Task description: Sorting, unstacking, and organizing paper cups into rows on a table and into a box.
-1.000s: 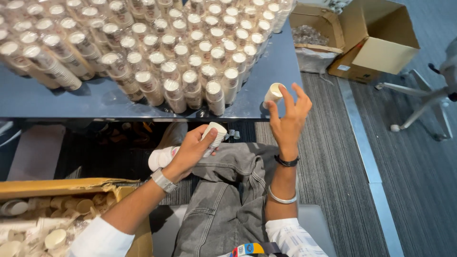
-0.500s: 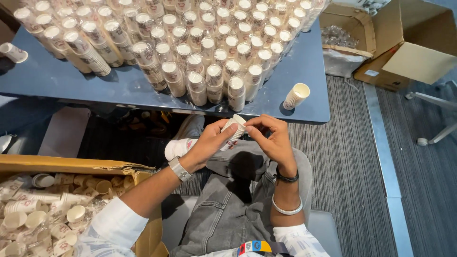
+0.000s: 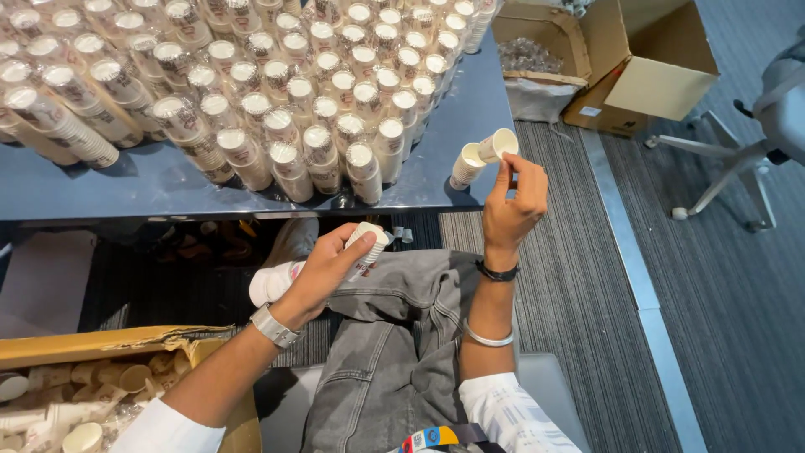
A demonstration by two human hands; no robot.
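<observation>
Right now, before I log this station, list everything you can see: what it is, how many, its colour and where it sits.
Stacks of white paper cups: dozens, blue table top.
Short cup stack: one, table's right edge.
Single white paper cup: one, right fingertips.
Cup sleeve: one, white, left grip.
Blue table: one, ahead.
Brown cardboard boxes: two, floor, upper right.
Cardboard box of loose cups: one, lower left.
Office chair base: one, grey, right.
Left hand: wristwatch.
Right hand: black band, bangle.

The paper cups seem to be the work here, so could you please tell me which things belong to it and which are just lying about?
In use:
- single cup in right hand
- cup stack in left hand
- short stack on table edge
- upright stacks on blue table
- box of loose cups

Lying about:
- open cartons
- office chair
</observation>
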